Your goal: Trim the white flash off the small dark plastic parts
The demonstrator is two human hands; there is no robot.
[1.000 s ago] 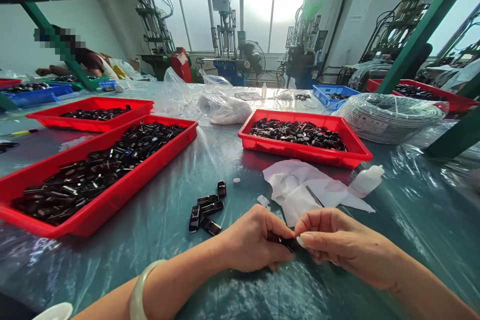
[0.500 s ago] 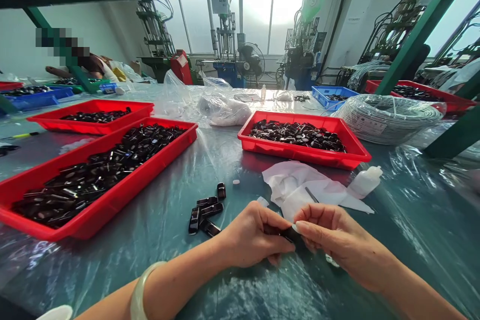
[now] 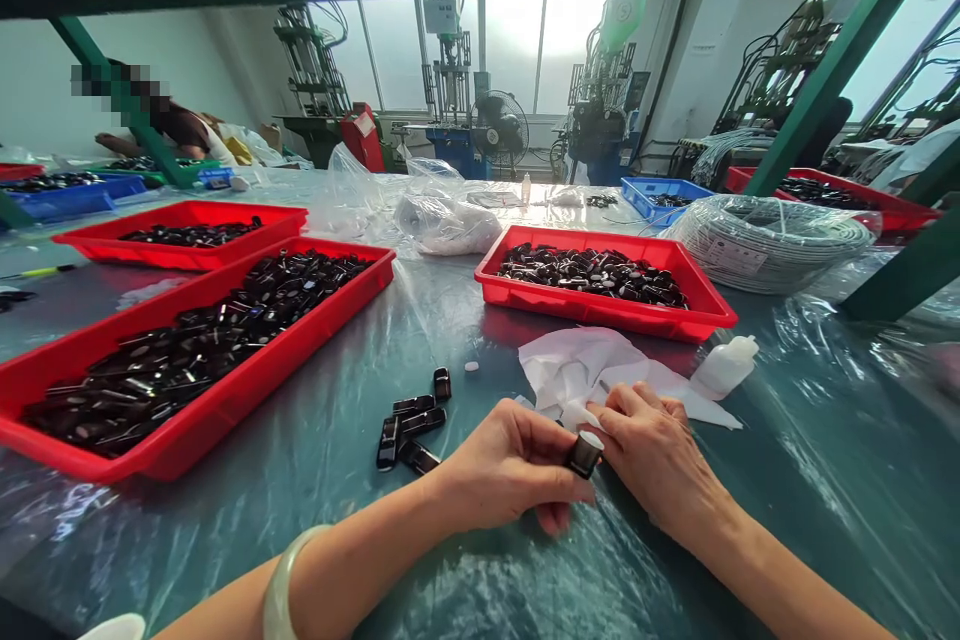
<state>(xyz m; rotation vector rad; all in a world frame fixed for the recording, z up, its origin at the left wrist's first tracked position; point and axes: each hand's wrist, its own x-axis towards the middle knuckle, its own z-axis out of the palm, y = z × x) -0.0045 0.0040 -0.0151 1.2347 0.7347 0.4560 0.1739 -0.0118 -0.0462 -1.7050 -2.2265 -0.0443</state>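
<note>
"Hands first: what does each hold?"

"Left hand (image 3: 510, 470): one small dark piece (image 3: 586, 460), pinched between thumb and forefinger, roughly upright, its end with the white part (image 3: 591, 440) facing up. Right hand (image 3: 664, 465): palm down, fingers bent over the crumpled white sheet (image 3: 562, 360), beside the held piece. Its fingertips are hidden; whether I grip anything there, I cannot tell."

"And about them, on the tabletop (image 3: 465, 585)?"

"Loose dark pieces (image 3: 423, 420): five, in a close cluster left of my left hand. White oval (image 3: 471, 366): one, lying apart, near the cluster. White bottle (image 3: 725, 367): one, tilted, at the right side of the sheet. Red tray (image 3: 592, 311): one beyond the sheet, heaped with dark pieces. Long red tray (image 3: 247, 402): one at left, heaped likewise."

"State of the work?"

"Held piece: white part already on its end, by my judgement; whether fixed fast, I cannot tell. The five: in neither hand; too small to tell whether finished. Trayed pieces: many, their state likewise uncertain."

"Differences from the earlier view?"

"Right hand: then with thumb and forefinger at the white part, now off it and over the sheet. Held piece: then mostly covered by fingers, now exposed, white end in sight. Left hand: same pinch. Cluster, oval and trays: no change of arrangement that I can see."
</note>
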